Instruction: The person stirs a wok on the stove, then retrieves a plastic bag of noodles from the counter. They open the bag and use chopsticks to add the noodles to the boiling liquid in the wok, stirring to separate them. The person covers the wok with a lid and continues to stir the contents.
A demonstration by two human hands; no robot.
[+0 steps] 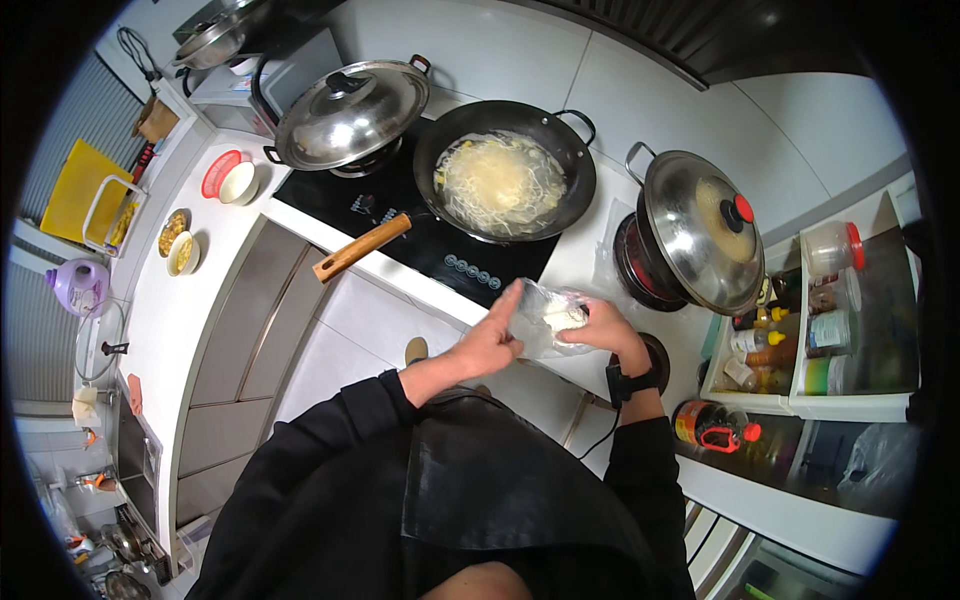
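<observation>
A clear plastic bag (531, 330) holding white noodle-like food (564, 318) is between my hands, above the counter's front edge by the cooktop. My right hand (609, 330) grips the bag around the white food. At its other side, my left hand (489, 339) has the bag's edge, its index finger stretched out along the plastic. Beyond them, a black wok (574, 191) stands on the black glass cooktop (450, 262). Pale noodles (501, 180) and yellow pieces lie in the wok's cloudy liquid. The wok's wooden handle (364, 247) points toward me, out past the counter edge.
Lidded pans (352, 124) (694, 225) flank the wok. Two bowls (240, 184) (184, 253), a red strainer (220, 171) and a small dish (172, 231) sit on the left counter. A shelf rack (795, 405) with bottles and jars stands at right. A black cable (604, 439) hangs from my right wrist.
</observation>
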